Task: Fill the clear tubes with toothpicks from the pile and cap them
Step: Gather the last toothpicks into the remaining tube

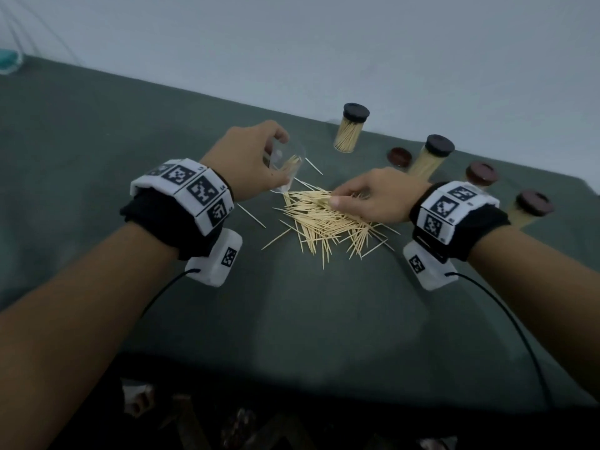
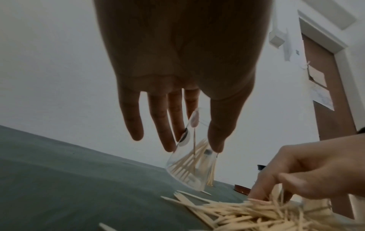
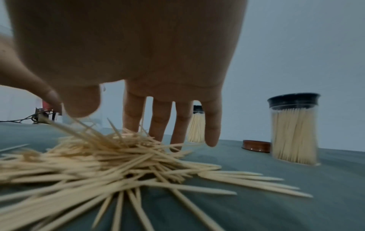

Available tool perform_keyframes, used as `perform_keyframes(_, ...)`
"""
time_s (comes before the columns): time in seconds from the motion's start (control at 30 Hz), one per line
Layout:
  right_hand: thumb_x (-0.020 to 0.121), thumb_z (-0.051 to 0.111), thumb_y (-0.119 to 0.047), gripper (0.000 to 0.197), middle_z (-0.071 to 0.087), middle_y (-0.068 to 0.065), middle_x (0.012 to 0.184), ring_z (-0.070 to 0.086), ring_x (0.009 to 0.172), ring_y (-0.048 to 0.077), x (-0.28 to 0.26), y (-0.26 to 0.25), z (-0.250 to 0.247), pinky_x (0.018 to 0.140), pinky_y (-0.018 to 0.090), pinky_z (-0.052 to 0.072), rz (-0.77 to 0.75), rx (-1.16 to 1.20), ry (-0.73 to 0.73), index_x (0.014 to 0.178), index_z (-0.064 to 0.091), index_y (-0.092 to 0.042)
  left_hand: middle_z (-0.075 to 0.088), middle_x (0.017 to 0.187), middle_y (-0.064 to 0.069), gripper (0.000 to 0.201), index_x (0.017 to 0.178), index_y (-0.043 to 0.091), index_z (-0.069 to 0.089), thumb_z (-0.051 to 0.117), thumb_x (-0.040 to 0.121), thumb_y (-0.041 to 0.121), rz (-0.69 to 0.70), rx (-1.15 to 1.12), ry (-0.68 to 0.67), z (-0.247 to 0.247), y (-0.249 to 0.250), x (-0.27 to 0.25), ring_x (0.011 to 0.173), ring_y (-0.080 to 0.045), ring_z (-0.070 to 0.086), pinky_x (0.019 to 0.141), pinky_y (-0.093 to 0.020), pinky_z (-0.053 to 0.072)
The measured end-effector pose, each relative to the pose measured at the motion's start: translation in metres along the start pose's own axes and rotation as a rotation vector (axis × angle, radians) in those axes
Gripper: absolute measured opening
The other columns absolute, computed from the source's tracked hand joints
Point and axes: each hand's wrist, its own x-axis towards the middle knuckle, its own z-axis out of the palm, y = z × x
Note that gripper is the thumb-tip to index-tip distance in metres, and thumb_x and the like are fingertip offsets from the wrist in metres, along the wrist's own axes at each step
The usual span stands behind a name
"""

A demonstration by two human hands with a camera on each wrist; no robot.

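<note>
My left hand (image 1: pixel 279 160) (image 2: pixel 193 148) holds a clear open tube (image 1: pixel 287 168) (image 2: pixel 189 165) between thumb and fingers. The tube is tilted just above the cloth and has a few toothpicks inside. The toothpick pile (image 1: pixel 324 219) (image 2: pixel 247 214) (image 3: pixel 118 156) lies spread to its right. On the pile's far edge, my right hand (image 1: pixel 336 195) (image 2: pixel 306 176) (image 3: pixel 67 107) pinches a small bunch of toothpicks between thumb and forefinger. Its other fingers point down into the pile.
Filled tubes with dark caps (image 1: pixel 350 128) (image 1: pixel 428 157) (image 3: pixel 294 132) stand behind the pile near the wall. Two more brown-capped tubes (image 1: pixel 482 173) (image 1: pixel 532 206) stand at the far right. A loose brown cap (image 1: pixel 399 156) (image 3: pixel 256 146) lies between them. A grey-green cloth (image 1: pixel 292 319) covers the table.
</note>
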Motion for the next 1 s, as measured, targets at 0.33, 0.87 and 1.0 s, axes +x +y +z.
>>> perform_keyframes(0.33,0.084,0.067,-0.048,0.056,0.059,-0.006,0.132,0.054,0.121,0.016,-0.007,0.013,0.025,0.103,0.035,0.044,-0.064,-0.004,0.123,0.137,0.049,-0.039,0.062,0.110,0.005,0.056,0.130,0.022,0.053,0.074,0.081,0.040,0.076,0.010,-0.013,0.008,0.013,-0.002,0.096,-0.009,0.062,0.077,-0.015,0.041)
perform_keyframes(0.87,0.092,0.058,-0.043,0.040,0.061,-0.012,0.127,0.056,0.116,0.019,-0.006,0.004,0.026,0.094,0.038,0.045,-0.004,-0.147,0.164,0.131,0.053,-0.048,0.064,0.111,0.005,0.057,0.130,0.023,0.052,0.076,0.080,0.036,0.108,0.064,-0.014,0.009,0.017,-0.004,0.098,-0.010,0.061,0.083,-0.021,0.043)
perform_keyframes(1.0,0.093,0.055,-0.043,0.037,0.062,-0.010,0.122,0.056,0.114,0.021,-0.007,0.004,0.025,0.092,0.040,0.043,-0.032,-0.191,0.187,0.130,0.053,-0.049,0.064,0.110,0.004,0.057,0.130,0.023,0.053,0.075,0.079,0.038,0.115,0.069,-0.002,0.009,0.016,-0.004,0.099,-0.010,0.061,0.084,-0.020,0.041)
